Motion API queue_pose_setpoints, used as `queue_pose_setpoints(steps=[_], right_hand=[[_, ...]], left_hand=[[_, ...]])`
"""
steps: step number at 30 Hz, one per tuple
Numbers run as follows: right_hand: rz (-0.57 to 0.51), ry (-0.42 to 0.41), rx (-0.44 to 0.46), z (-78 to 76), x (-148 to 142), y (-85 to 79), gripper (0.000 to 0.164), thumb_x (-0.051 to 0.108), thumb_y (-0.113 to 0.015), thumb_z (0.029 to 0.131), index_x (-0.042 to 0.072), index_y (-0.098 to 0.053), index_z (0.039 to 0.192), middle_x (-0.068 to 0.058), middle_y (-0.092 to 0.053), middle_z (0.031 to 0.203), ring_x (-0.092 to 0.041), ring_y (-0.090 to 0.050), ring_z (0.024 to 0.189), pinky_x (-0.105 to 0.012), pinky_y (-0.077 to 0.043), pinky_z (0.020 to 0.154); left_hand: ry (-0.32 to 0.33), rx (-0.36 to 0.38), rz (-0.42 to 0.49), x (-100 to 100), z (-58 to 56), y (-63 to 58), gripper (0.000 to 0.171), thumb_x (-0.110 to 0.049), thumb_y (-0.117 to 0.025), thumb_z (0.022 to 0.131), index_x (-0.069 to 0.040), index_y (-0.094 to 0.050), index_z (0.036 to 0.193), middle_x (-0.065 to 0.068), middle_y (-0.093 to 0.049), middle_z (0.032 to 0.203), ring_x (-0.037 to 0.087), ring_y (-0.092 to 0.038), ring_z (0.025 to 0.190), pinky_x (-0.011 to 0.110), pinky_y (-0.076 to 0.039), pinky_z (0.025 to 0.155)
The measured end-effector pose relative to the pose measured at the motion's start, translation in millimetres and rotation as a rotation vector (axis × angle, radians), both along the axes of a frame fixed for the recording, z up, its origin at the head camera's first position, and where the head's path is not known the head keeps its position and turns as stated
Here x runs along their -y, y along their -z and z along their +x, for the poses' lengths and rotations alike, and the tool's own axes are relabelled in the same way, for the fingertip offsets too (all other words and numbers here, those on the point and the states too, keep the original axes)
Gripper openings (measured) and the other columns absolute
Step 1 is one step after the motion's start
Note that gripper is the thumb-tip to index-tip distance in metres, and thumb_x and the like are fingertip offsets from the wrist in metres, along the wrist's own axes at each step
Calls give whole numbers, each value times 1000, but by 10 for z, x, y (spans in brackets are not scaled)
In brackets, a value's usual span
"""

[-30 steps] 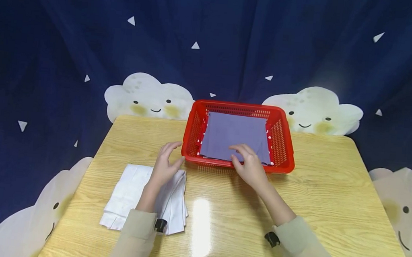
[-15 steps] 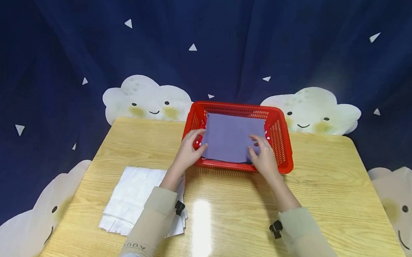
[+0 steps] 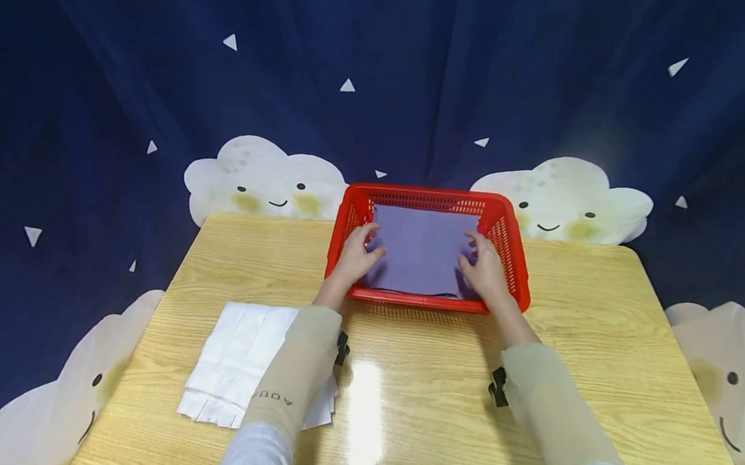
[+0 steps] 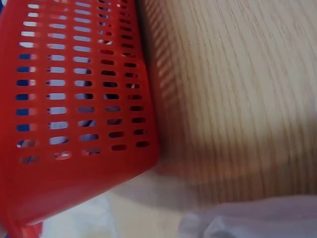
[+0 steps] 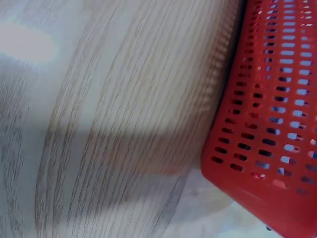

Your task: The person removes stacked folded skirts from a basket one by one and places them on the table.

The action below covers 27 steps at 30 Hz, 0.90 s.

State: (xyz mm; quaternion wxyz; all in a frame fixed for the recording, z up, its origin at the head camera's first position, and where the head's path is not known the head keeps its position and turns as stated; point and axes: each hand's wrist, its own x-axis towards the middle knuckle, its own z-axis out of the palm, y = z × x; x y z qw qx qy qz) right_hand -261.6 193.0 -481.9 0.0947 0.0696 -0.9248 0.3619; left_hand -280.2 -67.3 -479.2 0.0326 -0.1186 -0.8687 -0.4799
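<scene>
A purple folded cloth (image 3: 420, 247) lies flat inside the red plastic basket (image 3: 406, 299) in the head view. My left hand (image 3: 356, 257) reaches over the near rim to the cloth's left edge, thumb and fingers apart. Mirroring it on the other side, my right hand (image 3: 486, 272) is at the cloth's right edge, also with a gap between thumb and fingers. Whether the fingertips touch the cloth is hard to tell. Both wrist views show the slotted basket wall (image 4: 79, 99) from outside, and the fingers at work are out of sight there.
A folded white cloth (image 3: 237, 360) lies on the wooden table (image 3: 425, 397) at the left, partly under the left sleeve (image 3: 292, 372). Behind the basket hangs a dark blue curtain (image 3: 412, 68) with clouds and triangles on it.
My left hand has moved right and forward, from outside the basket into it. My right hand has shifted right and slightly forward along the purple cloth. The white cloth has stayed in place.
</scene>
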Motion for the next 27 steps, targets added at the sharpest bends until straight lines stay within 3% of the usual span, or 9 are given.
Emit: queue_pose_setpoints(steps=[7, 14, 22, 27], right_hand=[[20, 58, 102, -96, -39, 68, 59, 8, -61, 80, 0, -36, 133, -30, -43, 121, -41, -43, 113, -51, -34, 97], [28, 42, 270, -149, -69, 115, 73, 16, -64, 82, -1, -23, 140, -30, -33, 136, -43, -28, 126, -52, -23, 105], [60, 54, 388, -141, -65, 110, 81, 22, -63, 84, 0, -14, 144, -28, -28, 142, -43, -28, 128, -51, -21, 106], [15, 58, 418, -127, -64, 108, 82, 22, -63, 84, 0, -12, 144, -25, -24, 145, -40, -24, 131, -49, -19, 108]], left_hand=[[-53, 171, -58, -19, -117, 86, 58, -11, -61, 81, -4, -39, 135, 21, -45, 125, 30, -44, 113, 40, -35, 99], [-63, 285, -71, -21, -160, 120, 64, -16, -62, 81, -6, -35, 138, 20, -40, 135, 30, -38, 124, 39, -31, 104], [-45, 391, -85, -33, -111, 98, 72, -21, -63, 81, -11, -28, 143, 15, -36, 142, 27, -36, 126, 40, -29, 105], [-9, 461, -87, -29, -82, 78, 78, -23, -63, 80, -15, -21, 146, 15, -32, 144, 29, -38, 122, 43, -33, 102]])
